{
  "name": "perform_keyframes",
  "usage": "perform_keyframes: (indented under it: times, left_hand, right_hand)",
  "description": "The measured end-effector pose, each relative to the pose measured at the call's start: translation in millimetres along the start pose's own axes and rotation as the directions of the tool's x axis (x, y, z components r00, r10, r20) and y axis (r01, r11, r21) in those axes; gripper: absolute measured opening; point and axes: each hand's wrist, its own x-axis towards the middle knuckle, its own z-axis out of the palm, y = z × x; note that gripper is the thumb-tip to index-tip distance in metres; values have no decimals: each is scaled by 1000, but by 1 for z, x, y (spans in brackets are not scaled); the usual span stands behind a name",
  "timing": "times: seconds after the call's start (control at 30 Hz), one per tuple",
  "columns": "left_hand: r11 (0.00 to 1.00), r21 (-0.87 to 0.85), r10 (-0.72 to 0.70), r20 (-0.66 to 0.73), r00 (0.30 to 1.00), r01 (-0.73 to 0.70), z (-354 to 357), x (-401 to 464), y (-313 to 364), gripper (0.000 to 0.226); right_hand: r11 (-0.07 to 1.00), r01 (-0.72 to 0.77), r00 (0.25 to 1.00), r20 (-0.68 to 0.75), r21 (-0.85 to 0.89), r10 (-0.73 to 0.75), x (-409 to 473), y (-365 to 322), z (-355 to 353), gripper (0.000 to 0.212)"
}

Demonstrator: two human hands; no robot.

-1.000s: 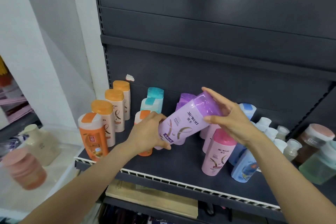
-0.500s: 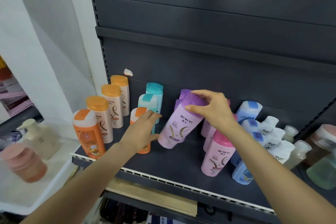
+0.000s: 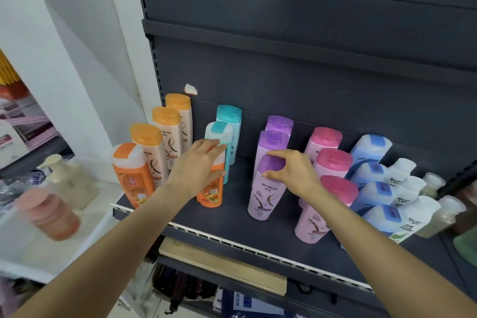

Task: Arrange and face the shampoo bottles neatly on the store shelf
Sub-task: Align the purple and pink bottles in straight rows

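Dark shelf (image 3: 232, 217): right hand (image 3: 296, 175) grips upright purple bottle's (image 3: 265, 196) cap, left hand (image 3: 196, 165) spread loose over orange bottle (image 3: 210, 195)

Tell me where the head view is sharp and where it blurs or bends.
Head view: the purple bottle under the right hand is sharp, its label readable; the peach jar at the left edge is smeared; the clear jars at the right edge are soft; wide-angle bending tilts the shelf upright.
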Motion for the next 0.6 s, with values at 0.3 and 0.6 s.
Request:
perform_keyframes:
  times: [0.3, 0.6]
  left_hand:
    - [1000, 6, 2, 47, 999, -2, 1, 0, -4, 65]
    - [1000, 0, -7, 62, 998, 7, 6, -1, -6, 70]
  right_hand:
    - [994, 29, 997, 72, -104, -22, 2, -9, 5, 56]
    - [997, 47, 997, 64, -59, -44, -9, -10, 7, 55]
